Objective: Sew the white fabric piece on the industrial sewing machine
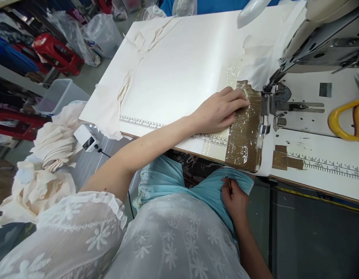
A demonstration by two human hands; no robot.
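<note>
Left hand [223,110] is laid flat, palm down and fingers stretched, on the brown tape patch [245,135] just left of the presser foot [268,104]; nothing is gripped. Right hand [236,199] is closed round a thin tool [226,176], held low in the lap under the bench [182,66] edge at lower centre of the frame. What kind of tool it is cannot be told.

White cloth [255,66] is bunched behind the foot, upper right. A narrow strip [266,155] is seen running from the foot over the front bench edge.

Progress, as judged: cloth has been brought to the machine [321,42], but stitching is not judged to be under way, since only one hand is at the foot. Whether the foot is down, or any seam is done, cannot be told. Most of the work is judged to be left.

Surface: the white bench top is printed with a ruler [141,123] along the front edge. Small cloth scraps [147,37] are lain at upper left. A yellow handle [344,120] is seen at the right edge.

Room: a heap of cream cloth [51,155] is piled at the left, with a small white device [86,141] beside it. A clear bin [59,95], red stools [56,52] and plastic bags [102,33] are set on the floor at upper left.
</note>
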